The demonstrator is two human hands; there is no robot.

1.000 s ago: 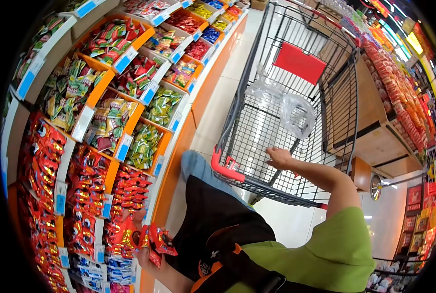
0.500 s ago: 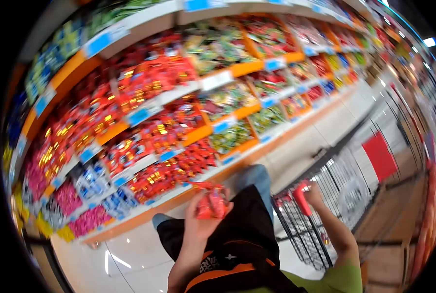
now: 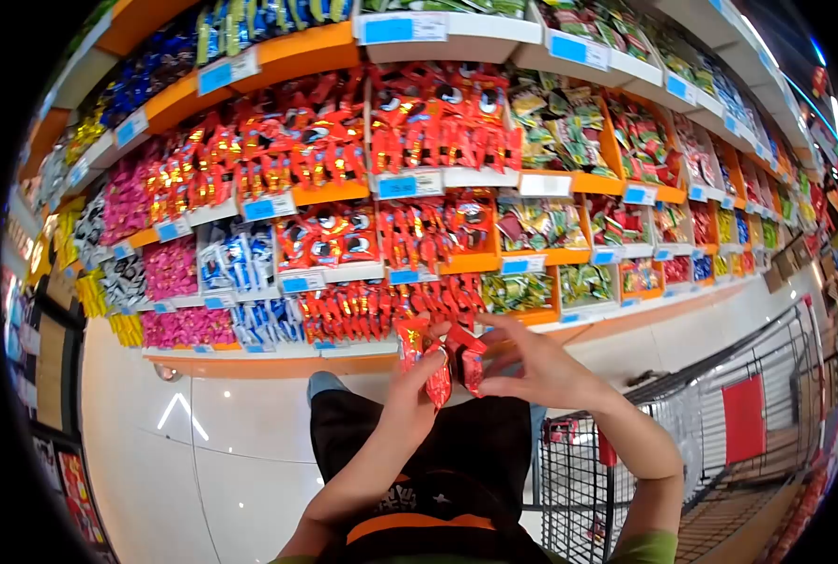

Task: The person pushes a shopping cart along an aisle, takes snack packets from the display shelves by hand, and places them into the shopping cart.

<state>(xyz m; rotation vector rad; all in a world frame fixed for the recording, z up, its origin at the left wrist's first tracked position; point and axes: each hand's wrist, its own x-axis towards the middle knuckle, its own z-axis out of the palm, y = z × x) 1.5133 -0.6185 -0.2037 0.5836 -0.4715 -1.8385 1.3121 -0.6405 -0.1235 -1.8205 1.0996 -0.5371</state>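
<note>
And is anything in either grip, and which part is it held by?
Yes: the left grip holds small red packets, seemingly around their middles. The right grip is at the edge of another red packet; whether it holds on, I cannot tell.

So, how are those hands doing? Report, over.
Left hand gripping red packets. Right hand close beside them, contact unclear. Shopping cart off right, not in the way.
</note>
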